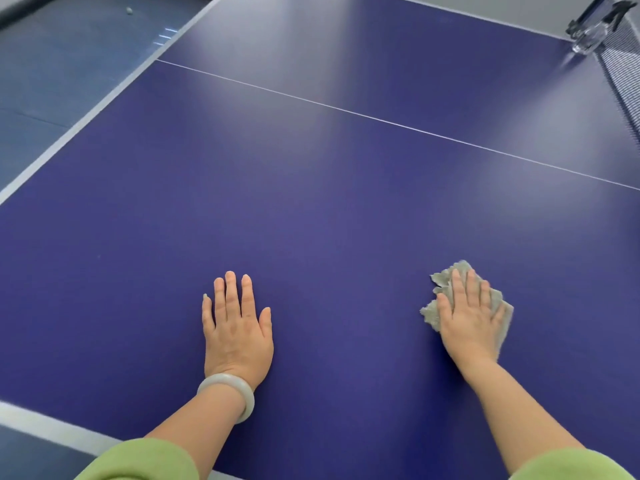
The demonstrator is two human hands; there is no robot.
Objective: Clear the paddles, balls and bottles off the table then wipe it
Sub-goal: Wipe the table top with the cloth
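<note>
1. Leans over the near edge of the table tennis table point(311, 209), both arms stretched forward, hands well apart.
2. Lays the left hand point(237, 327) flat on the bare blue top close to that near edge, fingers straight and slightly spread, gripping nothing; most likely braces there to carry body weight during the reach. Wears a pale bangle point(227, 393) at that wrist.
3. Presses the right hand point(471, 317) palm-down on a crumpled grey cloth point(431, 311), fingers straight on top rather than curled round it, probably to spread pressure across the rag and drag it over the surface.
4. Traps the cloth between palm and tabletop, toward the near right part of this half, on the near side of the white centre line point(381, 117).
5. Looks to be in the wiping stage: no paddles or balls anywhere on the visible top. Shows only a small round thing point(129, 10), perhaps a ball, down on the floor beyond the left edge.
6. Calls for a check at the far right corner, beside the net point(623, 84) and its clamp point(588, 22): stands a clear thing point(585, 43) there, perhaps a bottle, too blurred to tell.
</note>
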